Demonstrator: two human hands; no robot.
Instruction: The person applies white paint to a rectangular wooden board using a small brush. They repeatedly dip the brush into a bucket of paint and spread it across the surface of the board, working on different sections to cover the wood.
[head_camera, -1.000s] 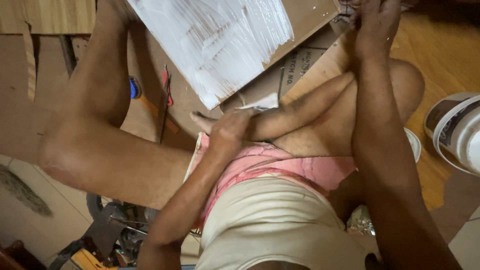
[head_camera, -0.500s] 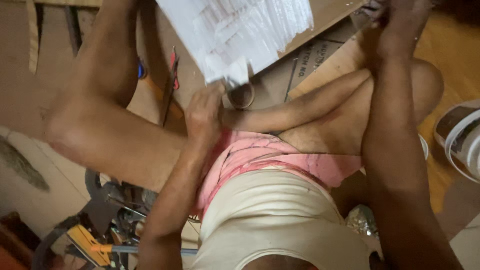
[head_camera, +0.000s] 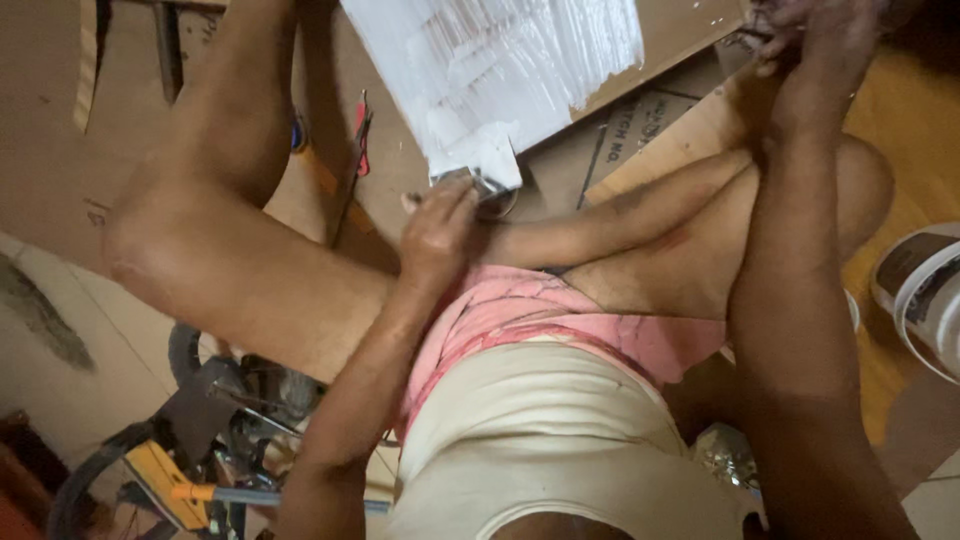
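I sit on the floor with my legs folded. A board (head_camera: 520, 60) partly brushed with white paint lies in front of me on flattened cardboard (head_camera: 640, 130). My left hand (head_camera: 438, 228) reaches to the board's near corner, its fingers curled at a small shiny metal object (head_camera: 488, 186); the grasp itself is hidden. My right hand (head_camera: 815, 55) is raised at the upper right, fingers closed around a small dark thing (head_camera: 768, 18) cut off by the frame edge.
A white bucket (head_camera: 925, 295) stands at the right on the wooden floor. A red-handled tool (head_camera: 361, 130) lies left of the board. Yellow and grey tools (head_camera: 175, 480) are heaped at the lower left beside my thigh.
My left hand has moved from my lap up to the near corner of the painted board. My right hand stays raised at the upper right.
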